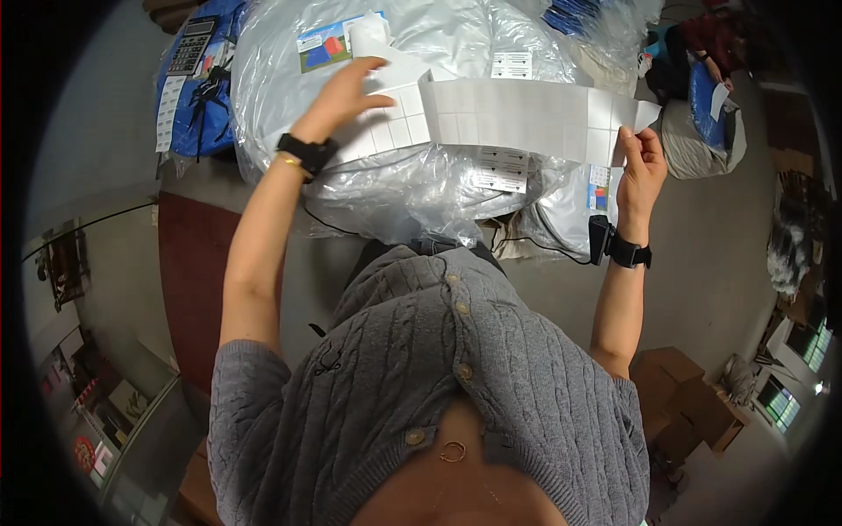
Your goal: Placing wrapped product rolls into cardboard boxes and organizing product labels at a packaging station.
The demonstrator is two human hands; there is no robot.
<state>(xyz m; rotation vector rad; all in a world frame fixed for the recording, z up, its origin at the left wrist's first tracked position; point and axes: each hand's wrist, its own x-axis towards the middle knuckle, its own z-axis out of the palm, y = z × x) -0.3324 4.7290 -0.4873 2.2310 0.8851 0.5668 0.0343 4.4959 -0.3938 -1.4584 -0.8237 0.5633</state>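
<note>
A long white strip of blank labels [513, 111] stretches across a pile of clear plastic-wrapped packages [289, 140]. At its right end my right hand [645, 162] pinches the strip's lower edge between thumb and fingers. Toward the left the strip bends at a fold and continues as a grid of white labels [399, 121]. Over that left part is my left hand [342, 98], its thumb and fingers spread apart; whether the fingertips touch the paper I cannot tell. Behind the hand lies more white paper [408, 68], next to a colourful printed card [324, 53] under plastic.
A calculator [193, 46], a black tangled bundle [209, 101] and a small label sheet [168, 114] lie on blue packaging at the left. At the far right another person [706, 44] handles a blue package [706, 105]. Cardboard boxes [671, 377] stand behind my right side.
</note>
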